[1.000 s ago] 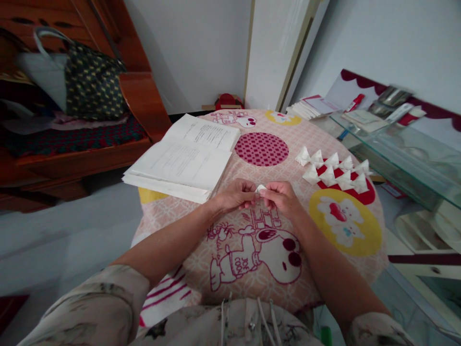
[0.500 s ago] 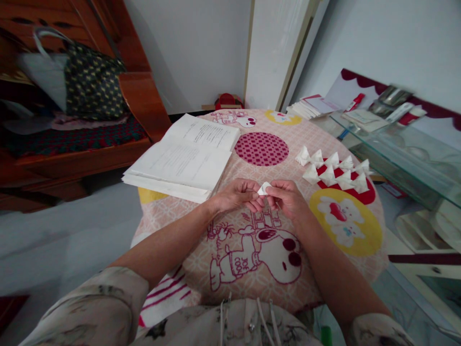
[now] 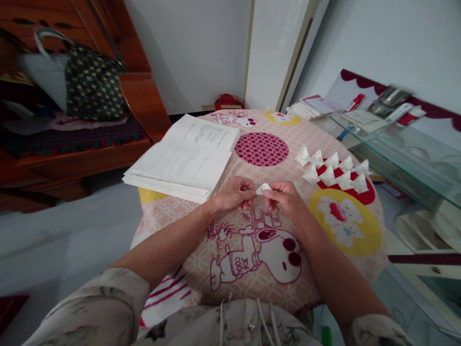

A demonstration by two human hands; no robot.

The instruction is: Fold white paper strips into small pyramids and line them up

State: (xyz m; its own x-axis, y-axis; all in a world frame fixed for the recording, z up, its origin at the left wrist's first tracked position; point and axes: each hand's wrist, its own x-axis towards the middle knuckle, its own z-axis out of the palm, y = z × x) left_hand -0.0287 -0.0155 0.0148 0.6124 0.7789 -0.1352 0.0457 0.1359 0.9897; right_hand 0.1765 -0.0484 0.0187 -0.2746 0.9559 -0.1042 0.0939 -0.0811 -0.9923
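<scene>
A small piece of folded white paper (image 3: 264,188) is held in the air between my two hands, above the patterned tablecloth (image 3: 230,283). My left hand (image 3: 237,193) pinches its left corner between thumb and fingers. On its right side, my right hand (image 3: 285,196) grips it with the thumb on top. Dark print shows faintly on the paper. To the right, several folded white paper shapes (image 3: 327,175) stand in two rows, partly over a red patch of the cloth.
An open book (image 3: 183,158) lies on the table left of my hands. Glass shelves (image 3: 403,154) with cups and papers stand at the right edge. A wooden bench (image 3: 140,105) carrying a dark patterned bag (image 3: 94,81) is at the far left.
My left hand has shifted slightly left, and its fingers have curled in more. The folded paper now shows as a wider, flatter triangle between both hands.
</scene>
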